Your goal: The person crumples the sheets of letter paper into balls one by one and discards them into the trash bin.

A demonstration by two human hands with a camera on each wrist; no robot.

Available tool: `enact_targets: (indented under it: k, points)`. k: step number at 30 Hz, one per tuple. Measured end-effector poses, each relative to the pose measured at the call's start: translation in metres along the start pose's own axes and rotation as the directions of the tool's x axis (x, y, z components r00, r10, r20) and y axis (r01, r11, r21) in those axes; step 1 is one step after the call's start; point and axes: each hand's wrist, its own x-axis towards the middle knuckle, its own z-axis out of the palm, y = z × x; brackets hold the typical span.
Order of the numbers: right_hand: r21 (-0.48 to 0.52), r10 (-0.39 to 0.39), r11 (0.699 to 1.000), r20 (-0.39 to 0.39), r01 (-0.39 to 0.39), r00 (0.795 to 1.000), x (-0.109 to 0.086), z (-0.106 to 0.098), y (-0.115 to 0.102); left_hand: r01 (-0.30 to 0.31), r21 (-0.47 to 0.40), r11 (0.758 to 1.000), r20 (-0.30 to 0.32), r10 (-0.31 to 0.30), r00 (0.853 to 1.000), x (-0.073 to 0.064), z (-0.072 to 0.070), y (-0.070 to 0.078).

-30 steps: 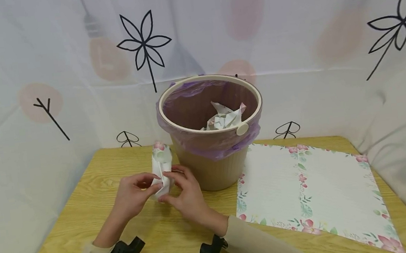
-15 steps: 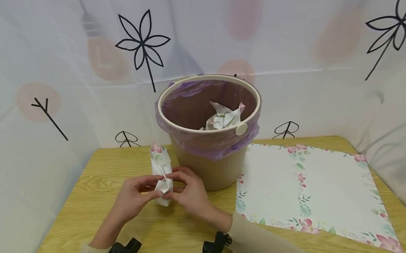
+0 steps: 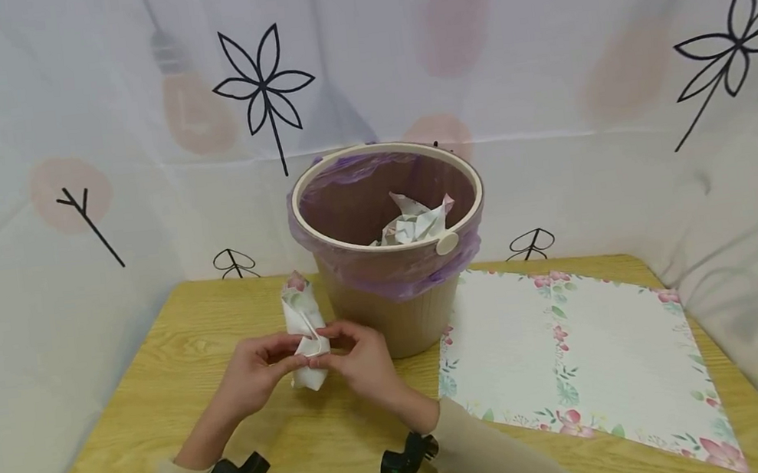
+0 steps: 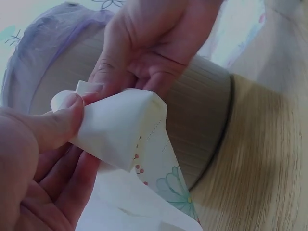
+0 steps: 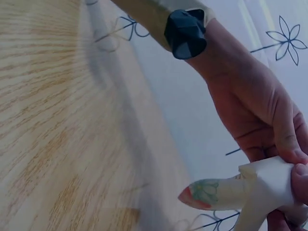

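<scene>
Both hands pinch a folded strip of paper towel [image 3: 303, 318], white with pink flowers and green leaves printed on its border. It stands lengthwise left of the bin in the head view, its flowered tip pointing away. My left hand [image 3: 261, 368] grips its left side between thumb and fingers, while my right hand [image 3: 364, 361] pinches the right side, with the fingertips of both nearly meeting. In the left wrist view the towel [image 4: 115, 127] shows a bent, rolled fold at the thumbs. A red-and-green pointed end of the towel [image 5: 202, 193] sticks out in the right wrist view.
Right behind the right hand stands a beige bin [image 3: 395, 319] with a purple liner, crumpled floral paper towel [image 3: 415, 223] inside. Flat floral paper towel sheets [image 3: 502, 347] lie to its right on the wooden table [image 3: 176, 350]. A patterned curtain [image 3: 367, 53] surrounds the table.
Over the last second both hands have moved their fingertips along the paper towel and drawn closer together. Its near end now shows below the thumbs. The bin and flat sheets stay put.
</scene>
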Motion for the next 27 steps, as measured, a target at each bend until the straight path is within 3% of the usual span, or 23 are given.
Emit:
enact_targets:
  k: [2, 5, 8, 11, 17, 20, 27]
  points:
    - [0.0, 0.009, 1.0, -0.007, -0.009, 1.0, 0.0, -0.001, 0.001, -0.063, 0.041, 0.997, -0.032, 0.064, 0.997, 0.0, 0.003, 0.0]
    - [0.004, 0.021, 1.0, -0.013, -0.021, 1.0, 0.0, -0.002, 0.002, -0.165, 0.161, 0.973, -0.112, 0.185, 0.976, 0.002, 0.005, -0.002]
    - [-0.013, 0.032, 0.999, -0.015, -0.032, 0.999, 0.0, -0.003, 0.002, -0.175, 0.289, 0.941, -0.192, 0.236, 0.953, 0.004, 0.004, -0.001]
    - [-0.019, 0.037, 0.999, -0.01, -0.037, 0.999, -0.001, -0.003, 0.001, -0.087, 0.346, 0.934, -0.23, 0.175, 0.957, 0.004, 0.001, -0.001]
    - [-0.031, 0.035, 0.999, 0.005, -0.035, 0.999, -0.001, -0.004, 0.001, -0.004, 0.211, 0.978, -0.167, 0.04, 0.985, 0.005, -0.001, -0.006]
    - [-0.043, 0.04, 0.998, 0.021, -0.039, 0.999, -0.001, -0.004, 0.002, -0.004, 0.152, 0.988, -0.11, 0.02, 0.994, 0.004, -0.002, -0.01]
    - [-0.087, 0.032, 0.996, 0.051, -0.027, 0.998, -0.002, -0.007, 0.002, -0.063, 0.092, 0.994, -0.036, 0.066, 0.997, 0.001, 0.003, -0.013]
